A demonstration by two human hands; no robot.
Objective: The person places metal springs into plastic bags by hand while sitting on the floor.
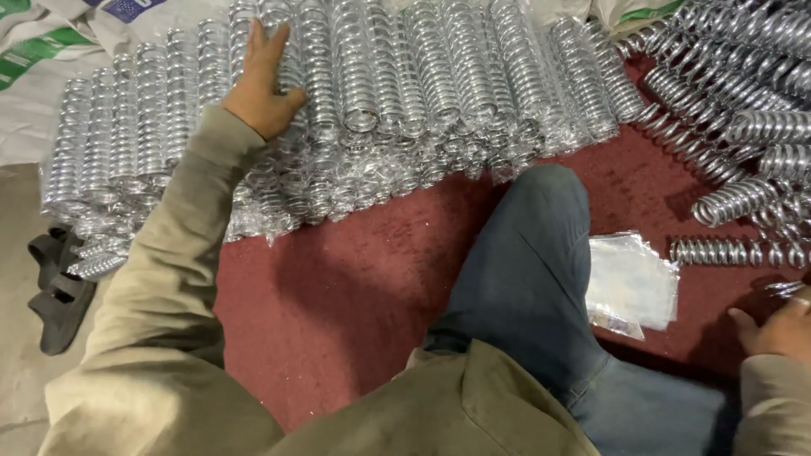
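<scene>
1. L hand [260, 84]: fingers spread flat, palm down on top of the stack of bagged springs [338, 110]. Pressing/resting, nothing gripped.
2. Bagged springs: chrome coil springs, each in clear plastic wrap, laid side by side in rows, several layers deep. Stack sits on dark red carpet [338, 295], spans from upper left to approx. centre-right of view.
3. R hand [781, 331]: lower right edge, partly cut off by frame. Fingers loosely curled, resting on carpet; can't tell if it holds anything.
4. Loose springs [735, 101]: unwrapped pile, upper right, tangled at mixed angles. One loose spring [718, 251] lies alone, horizontal, near R hand.
5. Clear plastic bags [629, 283]: small flat stack on carpet, between knee [532, 253] (blue jeans) and R hand.
6. Black sandals [57, 287]: left edge, on grey floor, just beside the stack's lower-left corner.
7. White woven sacks [51, 51] w/ green print behind stack, top left.
</scene>
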